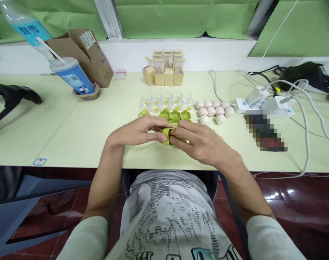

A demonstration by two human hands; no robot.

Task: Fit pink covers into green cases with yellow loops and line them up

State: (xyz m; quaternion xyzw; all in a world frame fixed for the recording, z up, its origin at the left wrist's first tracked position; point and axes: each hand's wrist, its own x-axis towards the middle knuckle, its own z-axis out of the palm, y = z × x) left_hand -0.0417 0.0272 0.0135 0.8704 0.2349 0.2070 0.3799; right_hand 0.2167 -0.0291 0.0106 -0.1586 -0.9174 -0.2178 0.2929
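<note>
Both my hands meet over the near middle of the pale table (80,137). My left hand (139,130) and my right hand (199,142) pinch one small green case (167,136) between their fingertips. Just beyond them lie a few more green cases (175,115). Behind those stands a row of clear plastic cups (166,101) with yellow pieces inside. Several pink rounded pieces (214,112) sit to the right of the green ones. A group of small tan cardboard boxes (164,70) stands near the wall.
A blue cup with a lid and straw (72,77) and an open brown carton (88,54) stand at the back left. A power strip with white cables (258,103) and a blurred dark object (264,131) occupy the right side. A black item (13,95) lies at the far left.
</note>
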